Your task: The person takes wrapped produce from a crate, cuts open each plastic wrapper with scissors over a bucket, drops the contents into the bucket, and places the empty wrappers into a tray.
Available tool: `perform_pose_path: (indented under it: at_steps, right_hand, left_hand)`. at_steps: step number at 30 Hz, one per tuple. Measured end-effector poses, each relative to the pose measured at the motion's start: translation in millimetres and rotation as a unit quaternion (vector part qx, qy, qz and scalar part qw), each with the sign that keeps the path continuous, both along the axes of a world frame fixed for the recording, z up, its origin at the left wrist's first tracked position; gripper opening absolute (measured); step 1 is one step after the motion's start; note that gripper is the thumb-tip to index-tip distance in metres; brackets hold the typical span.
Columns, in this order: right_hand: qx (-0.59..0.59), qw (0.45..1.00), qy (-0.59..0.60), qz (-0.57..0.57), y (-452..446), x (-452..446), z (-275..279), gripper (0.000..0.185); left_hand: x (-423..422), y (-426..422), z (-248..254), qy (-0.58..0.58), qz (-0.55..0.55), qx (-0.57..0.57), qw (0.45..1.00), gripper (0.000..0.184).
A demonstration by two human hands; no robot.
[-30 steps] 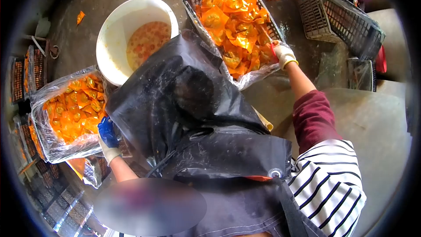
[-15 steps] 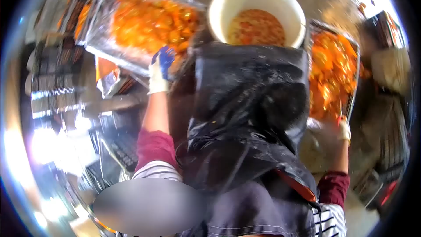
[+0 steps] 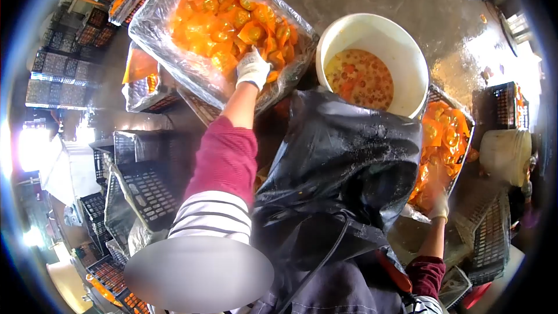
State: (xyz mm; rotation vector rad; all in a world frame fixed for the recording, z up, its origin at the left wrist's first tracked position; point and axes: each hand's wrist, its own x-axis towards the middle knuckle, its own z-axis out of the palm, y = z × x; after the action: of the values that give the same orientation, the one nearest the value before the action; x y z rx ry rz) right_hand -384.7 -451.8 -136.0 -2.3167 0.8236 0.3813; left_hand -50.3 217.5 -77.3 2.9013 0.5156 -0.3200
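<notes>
My left hand (image 3: 253,70), in a pale glove, is at the lower right part of the orange packets (image 3: 224,23) in a plastic-lined crate (image 3: 152,26). Its fingers are curled in against the packets, and what they grip is hidden. My right hand (image 3: 440,206), also gloved and smeared by motion, is at the near end of a second crate (image 3: 469,134) of orange packets (image 3: 444,131). Between the crates stands a white bucket (image 3: 407,52) with reddish round pieces in cloudy liquid (image 3: 360,78). A black apron (image 3: 354,157) covers my lap and overlaps the bucket's near side.
Stacked crates (image 3: 64,75) stand at the far left, with black crates (image 3: 145,192) nearer. A foil-lined crate (image 3: 145,90) sits beside the left packet crate. At the right are a pale bucket (image 3: 504,156) and a tilted crate (image 3: 491,238). Another person is partly visible there.
The view has swung left, so the bucket and both crates appear farther right than a second ago. My left hand has moved from the left crate's edge onto its packets. My right hand stays by its crate.
</notes>
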Motion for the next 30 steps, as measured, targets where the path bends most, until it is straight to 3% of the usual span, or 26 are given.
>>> perform_pose_path:
  at_steps: [1,3,4,5,6,7,8,9,10,12,15,18,19,22,23,24,25,27,28,30]
  right_hand:
    - [-0.008,1.000,0.010,-0.025,-0.6,3.3,3.7,0.025]
    - [-0.020,0.996,-0.040,0.072,-41.6,-11.7,-26.9,0.028]
    - [-0.050,0.997,0.024,0.052,-12.8,1.8,5.3,0.031]
    - [-0.077,0.992,0.091,0.035,28.1,20.7,48.7,0.034]
    - [-0.114,0.986,0.087,0.084,34.2,23.6,56.6,0.037]
    - [-0.151,0.976,0.082,0.133,39.1,27.3,62.1,0.040]
    - [-0.186,0.962,0.076,0.183,44.8,30.6,66.9,0.043]
    - [-0.166,0.971,0.065,0.160,52.0,35.1,69.6,0.048]
    - [-0.146,0.978,0.053,0.136,62.6,41.0,75.1,0.052]
    - [-0.133,0.982,0.022,0.131,70.6,45.8,73.6,0.057]
    - [-0.099,0.987,-0.035,0.122,93.1,53.0,84.9,0.063]
    - [-0.161,0.961,-0.017,0.223,78.1,53.3,74.6,0.052]
    - [-0.136,0.966,-0.030,0.216,59.0,47.8,49.0,0.048]
    - [-0.173,0.953,-0.054,0.241,60.2,36.8,48.9,0.043]
    - [-0.194,0.944,-0.065,0.257,60.8,33.0,49.6,0.043]
    - [-0.168,0.953,-0.089,0.238,59.3,30.2,47.8,0.041]
    - [-0.141,0.959,-0.114,0.218,56.0,26.8,44.3,0.039]
    - [0.010,0.977,-0.189,0.102,28.6,19.0,5.6,0.034]
    - [0.036,0.975,-0.206,0.081,29.4,19.3,6.8,0.031]
    - [0.017,0.962,-0.244,0.124,48.9,34.3,37.4,0.028]
  left_hand:
    - [4.3,-1.8,-2.2,-0.010,0.011,-0.009,1.000,0.080]
    - [5.4,0.8,1.0,-0.056,0.007,-0.072,0.996,0.068]
    - [3.4,13.5,5.7,-0.093,-0.008,-0.124,0.988,0.063]
    - [23.1,43.8,-35.1,-0.065,0.071,-0.334,0.938,0.054]
    - [10.2,36.3,1.9,-0.033,0.139,-0.417,0.898,0.043]
    - [2.0,38.5,5.3,-0.086,0.165,-0.624,0.759,0.038]
    - [-6.9,42.2,8.5,-0.135,0.177,-0.790,0.572,0.032]
    - [-15.9,44.5,12.4,-0.143,0.177,-0.820,0.525,0.029]
    - [-25.2,43.9,23.2,-0.120,0.180,-0.874,0.436,0.036]
    - [-34.6,40.4,37.7,-0.121,0.188,-0.883,0.412,0.047]
    - [-46.8,24.7,68.3,-0.111,0.146,-0.940,0.288,0.052]
    - [-40.2,14.8,66.5,-0.144,0.157,-0.924,0.316,0.054]
    - [-38.6,8.6,66.0,-0.171,0.158,-0.903,0.362,0.050]
    - [-25.2,8.1,43.3,-0.211,0.192,-0.842,0.457,0.045]
    - [-13.6,17.1,14.9,-0.274,0.038,-0.733,0.621,0.045]
    - [-2.0,26.1,-13.3,-0.365,-0.079,-0.570,0.732,0.046]
    - [-1.1,21.7,-8.8,-0.359,-0.068,-0.575,0.732,0.044]
    - [-13.7,-5.7,41.2,-0.290,0.045,-0.685,0.667,0.040]
    - [-20.1,-19.7,66.8,-0.262,0.108,-0.729,0.623,0.039]
    - [-10.3,-32.1,75.7,-0.263,0.143,-0.724,0.622,0.036]
